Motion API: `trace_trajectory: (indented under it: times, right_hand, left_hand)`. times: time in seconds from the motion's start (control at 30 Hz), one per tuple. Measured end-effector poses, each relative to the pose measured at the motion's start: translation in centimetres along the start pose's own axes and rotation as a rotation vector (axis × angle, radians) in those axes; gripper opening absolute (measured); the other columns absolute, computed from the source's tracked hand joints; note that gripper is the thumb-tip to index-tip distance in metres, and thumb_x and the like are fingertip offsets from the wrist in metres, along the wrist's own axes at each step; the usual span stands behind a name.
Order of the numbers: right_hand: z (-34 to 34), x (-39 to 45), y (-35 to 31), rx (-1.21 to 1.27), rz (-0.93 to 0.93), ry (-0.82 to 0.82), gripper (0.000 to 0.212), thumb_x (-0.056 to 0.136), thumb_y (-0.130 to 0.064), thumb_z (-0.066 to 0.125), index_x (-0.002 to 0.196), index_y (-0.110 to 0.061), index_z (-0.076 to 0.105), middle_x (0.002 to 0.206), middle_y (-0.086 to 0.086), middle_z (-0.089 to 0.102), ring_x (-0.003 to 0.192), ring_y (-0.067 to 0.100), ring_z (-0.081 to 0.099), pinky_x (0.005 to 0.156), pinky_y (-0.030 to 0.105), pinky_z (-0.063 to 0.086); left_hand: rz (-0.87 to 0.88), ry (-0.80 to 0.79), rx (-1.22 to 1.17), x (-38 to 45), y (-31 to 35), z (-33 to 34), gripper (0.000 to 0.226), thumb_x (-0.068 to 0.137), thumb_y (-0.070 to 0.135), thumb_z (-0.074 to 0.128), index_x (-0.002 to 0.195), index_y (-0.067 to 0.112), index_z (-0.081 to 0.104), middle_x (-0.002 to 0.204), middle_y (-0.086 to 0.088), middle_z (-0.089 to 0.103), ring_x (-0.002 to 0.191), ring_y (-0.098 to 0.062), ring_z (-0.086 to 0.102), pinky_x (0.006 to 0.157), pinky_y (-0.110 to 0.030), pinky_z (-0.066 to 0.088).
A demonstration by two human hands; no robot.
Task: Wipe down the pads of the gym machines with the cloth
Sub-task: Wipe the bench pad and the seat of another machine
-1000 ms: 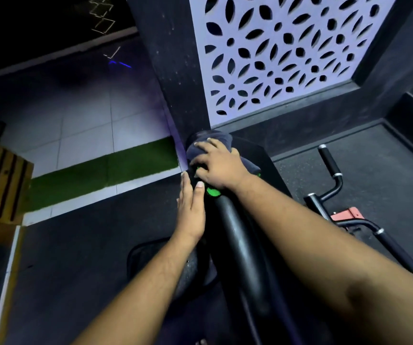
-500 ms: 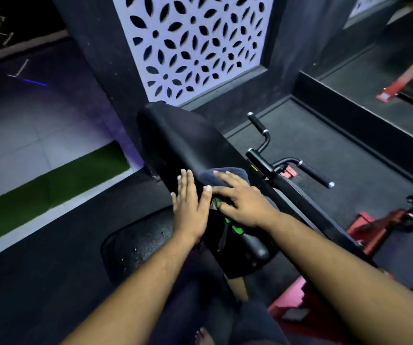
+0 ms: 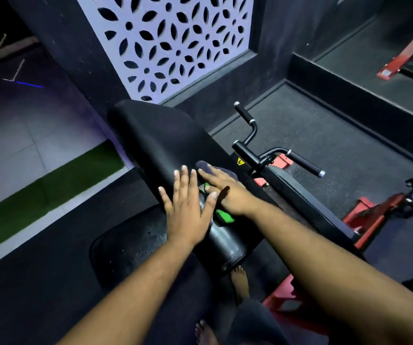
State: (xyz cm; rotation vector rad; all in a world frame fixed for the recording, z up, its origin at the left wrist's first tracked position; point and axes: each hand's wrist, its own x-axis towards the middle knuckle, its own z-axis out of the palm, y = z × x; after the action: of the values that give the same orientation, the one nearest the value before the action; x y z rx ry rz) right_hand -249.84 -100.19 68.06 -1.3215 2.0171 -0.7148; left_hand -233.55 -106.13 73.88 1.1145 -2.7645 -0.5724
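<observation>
Plenty of bare pad (image 3: pixel 165 143) ahead of both hands, nothing sitting on it up to the far end. Right side's tighter: the handlebars (image 3: pixel 257 155) stick up just beside the pad, while the lattice wall panel (image 3: pixel 175 46) closes off the far end.

The back pad (image 3: pixel 165 145) under my hands is plain black with a dull sheen, and the seat pad (image 3: pixel 130 247) below it is black too, speckled with pale flecks. The cloth (image 3: pixel 219 170) under my right hand (image 3: pixel 227 192) is dark grey-blue with bright green patches showing near my wrist. Both machine handles (image 3: pixel 302 164) are black with silver end caps, and a small yellow sticker (image 3: pixel 240 161) sits on the black frame. The machine's base (image 3: pixel 372 220) is red. The wall panel (image 3: pixel 173 43) is pale lilac, cut through with a dark leaf-and-flower pattern. A green turf strip (image 3: pixel 51 188) crosses what look like pale grey floor tiles (image 3: pixel 8 150).
</observation>
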Motion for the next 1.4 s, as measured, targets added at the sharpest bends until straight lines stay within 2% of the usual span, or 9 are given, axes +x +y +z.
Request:
trace_trajectory:
  times: [0.1, 0.23, 0.37, 0.7, 0.77, 0.87, 1.13, 1.3, 1.4]
  right_hand:
    - [-0.4, -0.8, 3.2, -0.009, -0.038, -0.023, 0.06, 0.095, -0.069, 0.03, 0.154, -0.058, 0.019, 0.171, -0.009, 0.012, 0.157, 0.01, 0.009, 0.124, 0.041, 0.013]
    - [-1.2, 1.0, 11.3, 0.0, 0.202, 0.012, 0.058, 0.085, -0.086, 0.02, 0.142, -0.077, 0.011, 0.17, -0.014, 0.013, 0.156, 0.015, 0.014, 0.122, 0.06, 0.019]
    - [-1.6, 3.8, 10.4, -0.015, 0.29, 0.032, 0.059, 0.096, -0.06, 0.031, 0.154, -0.051, 0.027, 0.169, -0.015, 0.018, 0.154, 0.017, 0.021, 0.12, 0.063, 0.02]
    - [-1.1, -4.6, 13.4, 0.122, 0.188, 0.032, 0.05, 0.101, -0.043, 0.05, 0.15, -0.043, 0.044, 0.164, -0.009, 0.034, 0.151, 0.015, 0.03, 0.125, 0.032, 0.02]
    - [-1.0, -2.6, 12.6, 0.137, 0.302, 0.051, 0.053, 0.099, -0.038, 0.053, 0.151, -0.036, 0.046, 0.164, -0.008, 0.034, 0.151, 0.016, 0.032, 0.125, 0.034, 0.021]
    - [-1.5, -4.4, 9.9, 0.105, 0.417, 0.076, 0.073, 0.081, -0.064, 0.032, 0.149, -0.042, 0.047, 0.163, -0.007, 0.037, 0.15, 0.018, 0.032, 0.123, 0.046, 0.026]
    - [1.0, -13.2, -2.6, 0.114, 0.097, 0.22, 0.058, 0.091, -0.054, 0.034, 0.147, -0.048, 0.047, 0.158, -0.017, 0.042, 0.147, 0.004, 0.033, 0.119, 0.036, 0.029]
    - [-0.5, -9.1, 6.0, 0.097, 0.496, 0.184, 0.044, 0.103, -0.049, 0.042, 0.146, -0.06, 0.041, 0.162, -0.015, 0.035, 0.152, 0.016, 0.026, 0.12, 0.067, 0.004]
    - [-1.0, -6.5, 8.9, 0.096, 0.551, 0.16, 0.048, 0.101, -0.043, 0.045, 0.148, -0.053, 0.043, 0.163, -0.009, 0.034, 0.15, 0.02, 0.032, 0.125, 0.048, 0.019]
  left_hand:
    - [0.049, 0.016, 0.099, 0.4, 0.4, 0.3, 0.084, 0.096, 0.071, 0.016, 0.164, 0.021, 0.01, 0.172, 0.002, -0.005, 0.156, -0.014, -0.016, 0.123, -0.059, -0.013]
    - [0.099, -0.019, 0.21, 0.5, 0.4, -0.1, 0.083, 0.096, 0.069, 0.022, 0.163, 0.021, 0.018, 0.172, 0.0, 0.005, 0.158, -0.02, -0.009, 0.123, -0.062, -0.006]
    - [0.118, -0.051, 0.261, 0.7, 0.7, -0.3, 0.082, 0.095, 0.069, 0.024, 0.162, 0.023, 0.021, 0.172, 0.0, 0.008, 0.158, -0.022, -0.006, 0.124, -0.062, -0.002]
    - [0.126, -0.016, 0.202, 0.5, 0.8, -0.4, 0.079, 0.095, 0.067, 0.026, 0.161, 0.023, 0.027, 0.171, 0.001, 0.014, 0.158, -0.022, -0.001, 0.125, -0.06, -0.002]
    - [0.135, -0.02, 0.205, 0.4, 0.6, -0.5, 0.08, 0.095, 0.067, 0.025, 0.161, 0.023, 0.026, 0.171, 0.001, 0.014, 0.158, -0.022, -0.002, 0.125, -0.06, -0.002]
    - [0.139, -0.001, 0.193, 0.6, 0.5, -0.4, 0.08, 0.095, 0.067, 0.025, 0.161, 0.022, 0.026, 0.171, -0.001, 0.014, 0.158, -0.023, -0.001, 0.124, -0.06, -0.001]
    - [0.203, 0.048, 0.169, 0.6, 0.0, 0.1, 0.079, 0.096, 0.068, 0.02, 0.16, 0.023, 0.028, 0.17, -0.002, 0.017, 0.158, -0.024, 0.003, 0.123, -0.063, 0.0]
    - [0.193, 0.032, 0.178, 0.7, 0.0, -0.1, 0.079, 0.096, 0.068, 0.02, 0.161, 0.023, 0.027, 0.17, -0.001, 0.017, 0.158, -0.024, 0.0, 0.123, -0.063, -0.002]
    - [0.186, 0.022, 0.176, 0.7, 0.1, -0.2, 0.079, 0.096, 0.068, 0.018, 0.161, 0.023, 0.025, 0.171, 0.0, 0.014, 0.158, -0.022, -0.003, 0.124, -0.061, -0.004]
